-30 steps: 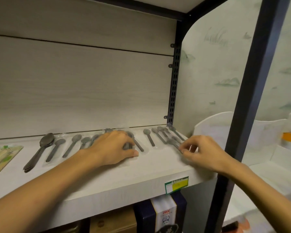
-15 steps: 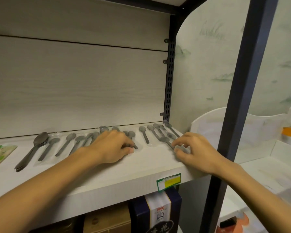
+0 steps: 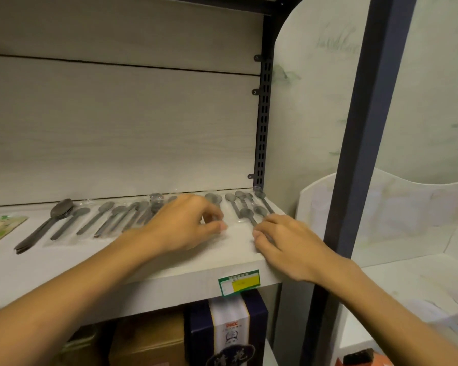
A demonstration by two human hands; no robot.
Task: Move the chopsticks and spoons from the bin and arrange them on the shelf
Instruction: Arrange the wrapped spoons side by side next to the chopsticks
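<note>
Several grey spoons in clear wrappers lie in a row on the white shelf (image 3: pixel 148 262). A large dark spoon (image 3: pixel 44 225) lies at the left end, smaller wrapped spoons (image 3: pixel 98 220) beside it, and more spoons (image 3: pixel 242 204) at the right end. My left hand (image 3: pixel 185 223) rests over the middle of the row, thumb and fingers pinching a wrapped spoon. My right hand (image 3: pixel 283 241) lies at the shelf's right end, its curled fingers on a wrapped spoon handle (image 3: pixel 250 217). A chopsticks pack (image 3: pixel 0 228) shows at the far left. The bin is out of view.
A dark upright post (image 3: pixel 354 167) stands just right of my right hand. A slotted black rail (image 3: pixel 262 122) runs up the back corner. Boxes (image 3: pixel 222 331) sit on the level below. A white unit (image 3: pixel 397 220) stands at the right. A price label (image 3: pixel 238 282) marks the shelf edge.
Both hands have shifted slightly along the spoon row; my right hand slid nearer the front edge, drawing a spoon's handle with it. The view moved a little to the right.
</note>
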